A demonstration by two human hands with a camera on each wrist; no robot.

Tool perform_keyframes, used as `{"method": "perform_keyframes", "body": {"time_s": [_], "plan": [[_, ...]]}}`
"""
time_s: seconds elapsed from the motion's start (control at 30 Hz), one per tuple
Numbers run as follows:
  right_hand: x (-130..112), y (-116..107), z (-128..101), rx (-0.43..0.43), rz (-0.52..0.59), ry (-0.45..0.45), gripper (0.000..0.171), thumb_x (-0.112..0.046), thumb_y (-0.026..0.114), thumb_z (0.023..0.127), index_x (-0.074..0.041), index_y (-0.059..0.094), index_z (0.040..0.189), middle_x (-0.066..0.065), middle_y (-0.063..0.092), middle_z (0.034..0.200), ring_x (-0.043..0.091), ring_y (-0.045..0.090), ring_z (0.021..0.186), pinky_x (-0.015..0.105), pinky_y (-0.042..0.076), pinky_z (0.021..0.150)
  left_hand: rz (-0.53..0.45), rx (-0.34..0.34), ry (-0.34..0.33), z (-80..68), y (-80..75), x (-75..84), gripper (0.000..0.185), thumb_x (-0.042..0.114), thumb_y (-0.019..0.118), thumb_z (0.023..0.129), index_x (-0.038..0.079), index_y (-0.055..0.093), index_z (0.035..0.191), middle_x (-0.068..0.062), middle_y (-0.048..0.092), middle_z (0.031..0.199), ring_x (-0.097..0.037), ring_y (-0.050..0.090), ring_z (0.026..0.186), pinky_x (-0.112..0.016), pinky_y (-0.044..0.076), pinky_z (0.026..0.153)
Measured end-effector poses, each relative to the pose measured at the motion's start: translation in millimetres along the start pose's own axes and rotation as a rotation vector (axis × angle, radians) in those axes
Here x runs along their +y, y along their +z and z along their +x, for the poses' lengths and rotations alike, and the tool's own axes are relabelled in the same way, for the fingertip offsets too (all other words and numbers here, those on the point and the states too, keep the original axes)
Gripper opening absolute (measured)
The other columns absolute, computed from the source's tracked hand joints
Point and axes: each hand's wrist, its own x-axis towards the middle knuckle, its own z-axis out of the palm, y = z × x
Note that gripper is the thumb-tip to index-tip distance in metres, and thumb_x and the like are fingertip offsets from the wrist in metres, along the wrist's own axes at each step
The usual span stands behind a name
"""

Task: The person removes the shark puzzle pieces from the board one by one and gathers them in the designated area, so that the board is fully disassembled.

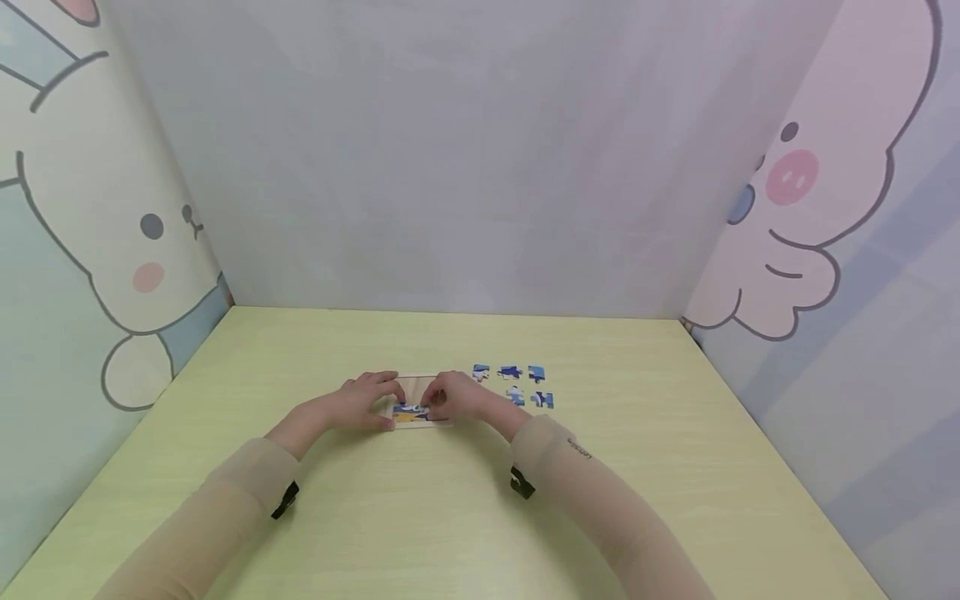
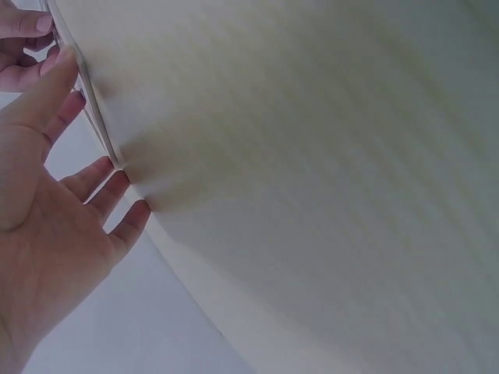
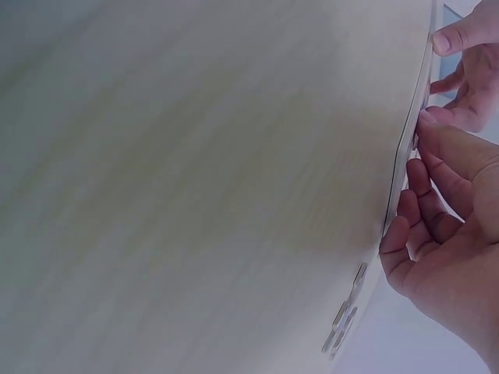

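Note:
A small wooden puzzle tray (image 1: 422, 424) lies on the table, with blue and orange puzzle pieces (image 1: 406, 413) along its near side. My left hand (image 1: 365, 402) spans the tray's left end. Its thumb is at the near corner, and a bent index finger reaches inside to the pieces; the left wrist view shows the other fingers (image 2: 109, 202) spread and fairly straight. On the right side of the tray, my right hand (image 1: 457, 397) has curled fingers and pinches a puzzle piece low in the tray, mostly hidden by the fingertips.
Several loose blue-and-white puzzle pieces (image 1: 510, 372) lie in two rows just right of the tray, near my right forearm. The pale yellow table (image 1: 420, 517) meets a plain back wall (image 1: 450, 167) and side walls with cartoon animals.

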Motion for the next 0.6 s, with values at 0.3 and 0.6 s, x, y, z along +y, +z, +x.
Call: {"method": "perform_keyframes", "body": {"time_s": [0.3, 0.6], "plan": [[1.9, 0.8, 1.5, 0.009, 0.016, -0.011, 0.012, -0.015, 0.073, 0.082, -0.018, 0.069, 0.093, -0.008, 0.060, 0.085, 0.007, 0.054, 0.079, 0.019, 0.045, 0.072, 0.008, 0.002, 0.000, 1.2, -0.3, 0.4, 0.033, 0.032, 0.070, 0.085, 0.023, 0.057, 0.115, -0.021, 0.029, 0.150, -0.046, 0.026, 0.136, -0.072, 0.021, 0.100], [2.4, -0.7, -1.5, 0.007, 0.109, -0.010, 0.006, -0.015, 0.068, 0.087, -0.020, 0.066, 0.089, -0.007, 0.063, 0.080, 0.007, 0.055, 0.072, 0.020, 0.047, 0.068, 0.007, 0.005, -0.002, 2.4, 2.1, -3.6, 0.034, 0.034, 0.070, 0.085, 0.025, 0.056, 0.114, -0.020, 0.029, 0.151, -0.045, 0.026, 0.136, -0.072, 0.020, 0.100]]}}
